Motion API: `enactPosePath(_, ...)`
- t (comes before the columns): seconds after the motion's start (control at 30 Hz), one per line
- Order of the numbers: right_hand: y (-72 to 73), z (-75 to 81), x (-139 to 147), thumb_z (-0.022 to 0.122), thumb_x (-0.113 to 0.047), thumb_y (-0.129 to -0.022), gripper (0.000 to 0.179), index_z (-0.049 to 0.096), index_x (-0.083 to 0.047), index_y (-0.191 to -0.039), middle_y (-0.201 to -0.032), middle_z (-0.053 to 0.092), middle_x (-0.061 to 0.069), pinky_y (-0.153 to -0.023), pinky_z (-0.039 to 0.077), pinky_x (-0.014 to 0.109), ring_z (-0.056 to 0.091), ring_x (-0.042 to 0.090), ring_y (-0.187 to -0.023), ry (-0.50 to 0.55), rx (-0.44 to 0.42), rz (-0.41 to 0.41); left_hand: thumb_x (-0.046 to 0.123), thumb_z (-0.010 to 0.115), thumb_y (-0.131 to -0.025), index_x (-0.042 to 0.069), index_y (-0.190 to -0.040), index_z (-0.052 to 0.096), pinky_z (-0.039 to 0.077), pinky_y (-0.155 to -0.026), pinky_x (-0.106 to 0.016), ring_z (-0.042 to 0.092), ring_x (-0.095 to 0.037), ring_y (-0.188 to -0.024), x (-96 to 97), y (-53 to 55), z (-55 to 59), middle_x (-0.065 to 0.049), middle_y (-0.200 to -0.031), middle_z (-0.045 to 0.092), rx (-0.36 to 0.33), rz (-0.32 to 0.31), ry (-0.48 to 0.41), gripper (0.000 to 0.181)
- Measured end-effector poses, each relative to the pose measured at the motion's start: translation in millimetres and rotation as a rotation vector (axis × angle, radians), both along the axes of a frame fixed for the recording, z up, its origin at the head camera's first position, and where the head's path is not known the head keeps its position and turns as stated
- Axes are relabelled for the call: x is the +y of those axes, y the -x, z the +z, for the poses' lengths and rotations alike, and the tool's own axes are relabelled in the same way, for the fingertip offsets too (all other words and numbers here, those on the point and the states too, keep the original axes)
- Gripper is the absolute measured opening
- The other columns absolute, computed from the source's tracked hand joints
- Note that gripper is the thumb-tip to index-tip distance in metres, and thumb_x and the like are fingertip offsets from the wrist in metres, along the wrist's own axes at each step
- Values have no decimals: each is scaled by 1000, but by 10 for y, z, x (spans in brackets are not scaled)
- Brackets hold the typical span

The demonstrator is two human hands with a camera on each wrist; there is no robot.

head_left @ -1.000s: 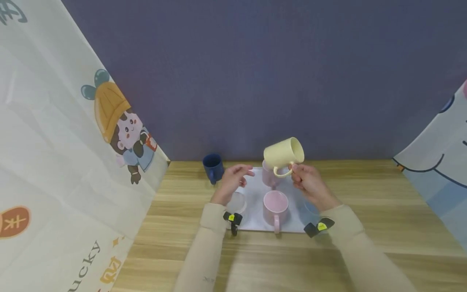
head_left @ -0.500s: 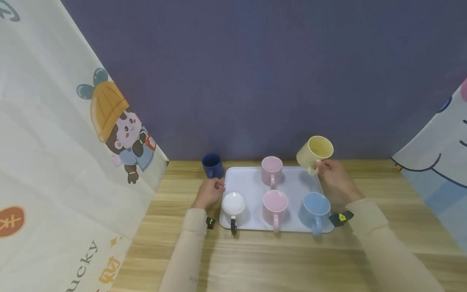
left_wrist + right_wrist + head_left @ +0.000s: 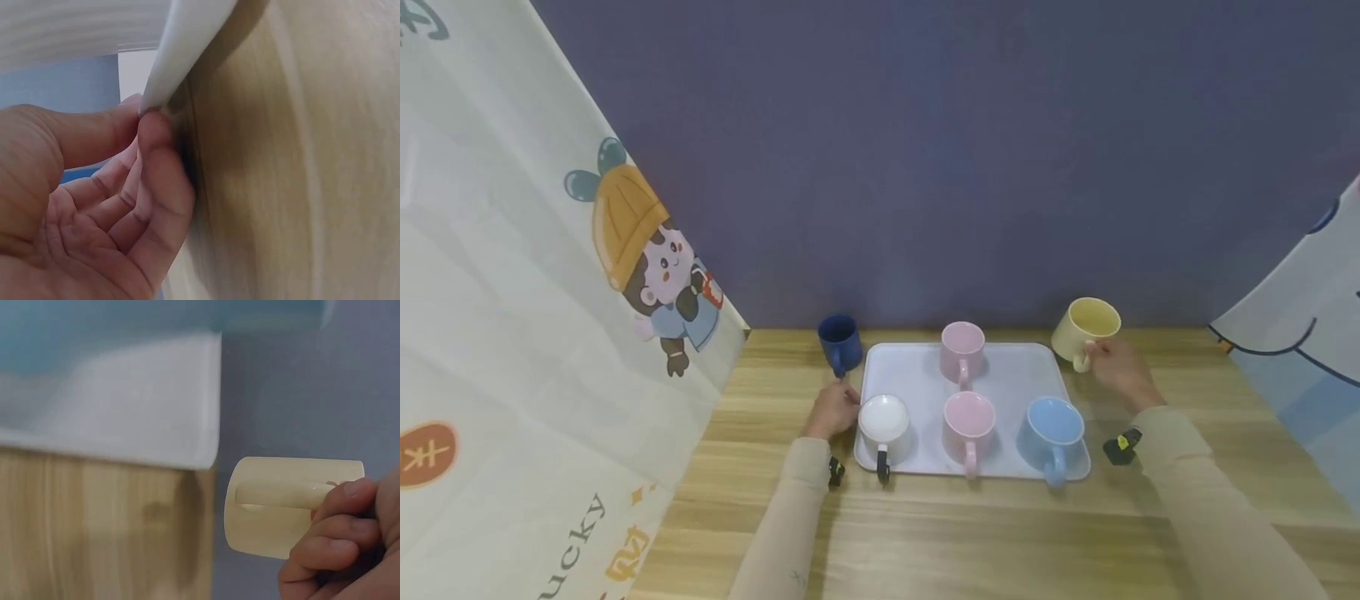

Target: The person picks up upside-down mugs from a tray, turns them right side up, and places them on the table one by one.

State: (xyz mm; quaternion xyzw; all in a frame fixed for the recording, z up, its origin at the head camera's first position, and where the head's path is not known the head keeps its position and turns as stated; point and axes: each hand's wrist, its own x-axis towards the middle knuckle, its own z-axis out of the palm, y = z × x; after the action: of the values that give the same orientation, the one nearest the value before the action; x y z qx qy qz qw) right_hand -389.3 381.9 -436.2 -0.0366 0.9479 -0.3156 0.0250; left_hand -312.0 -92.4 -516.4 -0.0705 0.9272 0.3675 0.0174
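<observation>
Yellow mug (image 3: 1077,332) is in the right hand's (image 3: 1120,368) grip, its handle between thumb and fingers, at the hand's far-left side, just beyond the tray's (image 3: 913,365) far right corner. It looks roughly upright and, in the right wrist view, seems raised a little above the table (image 3: 970,533). The left hand (image 3: 832,408) pinches the tray's left rim between thumb and forefinger. Just right of that hand stands the white mug (image 3: 883,423); just beyond it, off the tray, the navy mug (image 3: 841,343). The light blue mug (image 3: 1052,429) sits left of the right hand and nearer the person, with two pink mugs (image 3: 968,427) between the hands. My reading: this step is positioning the mug beside the tray. The next move calls for a level mug, clear of the rim, and a steady tray.
</observation>
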Motion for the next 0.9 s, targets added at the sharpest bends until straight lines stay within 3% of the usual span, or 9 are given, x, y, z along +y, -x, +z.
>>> enactPosePath(0.13,43,-146,127,39,-30,-107,48,62,12,-113,-106,64,33,-72,47,44,60,42,-91,-12,6,-43,7,74,-86,-2,-98,71,56,-64,-30,67,-18,-62,9,-13,-18,-15,-82,73,-11,6,-51,16)
enactPosePath(0.33,93,-284,261,42,-28,-104,45,65,9,-103,-95,66,29,-68,44,40,60,39,-84,-60,14,-34,8,75,-86,-1,-96,71,54,-60,-26,66,-15,-58,8,-6,-30,-15,-84,73,-18,7,-84,15)
enactPosePath(0.5,132,-305,326,40,-29,-106,48,62,12,-116,-109,64,36,-75,49,50,62,50,-95,-95,2,3,10,75,-86,0,-98,71,54,-61,-27,65,-15,-59,7,1,-33,-13,-82,72,-37,31,-84,16)
enactPosePath(0.63,156,-293,364,38,-29,-107,47,63,10,-109,-108,63,36,-77,49,55,61,51,-95,-112,5,20,9,74,-87,0,-99,71,55,-63,-28,66,-16,-61,17,-10,-22,-13,-83,73,-47,44,-95,16)
enactPosePath(0.9,181,-268,393,39,-30,-107,42,58,0,-84,-88,61,24,-67,43,39,56,37,-81,-112,14,27,9,74,-87,-2,-100,71,55,-63,-29,66,-17,-62,45,-47,5,-15,-84,73,-35,55,-99,17)
